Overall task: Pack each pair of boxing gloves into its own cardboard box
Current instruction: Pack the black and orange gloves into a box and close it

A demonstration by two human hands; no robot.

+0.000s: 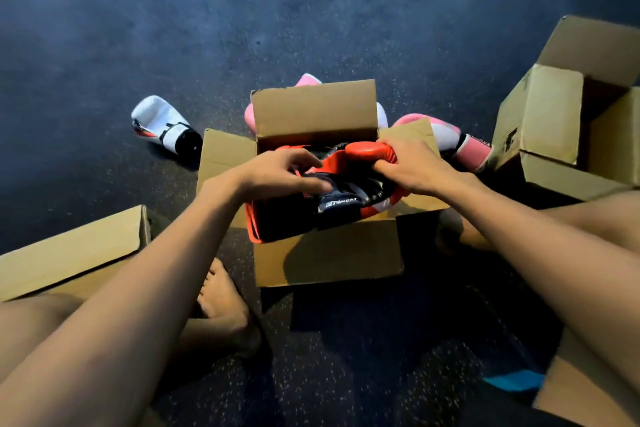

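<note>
Speckled dark floor [311, 10]; square cardboard box [329, 253]; glossy padded red-and-black gloves [367, 152].

1. A dark blue-grey floor [311, 28] with fine pale speckles, rubbery in look, fills the view. Its far part is lit and hazy, and its near part lies in deep shadow.
2. A bare foot [221, 302] rests on the floor left of centre, toes pointing away from the camera.
3. A second bare foot [450, 229] lies on the floor at the right, mostly in shadow and hard to make out.
4. A bare thigh [34, 322] crosses the lower left corner, and another bare leg [595, 215] comes in from the right edge.
5. A small bright blue patch [516, 380] shows near the lower right. What it is cannot be told.
</note>
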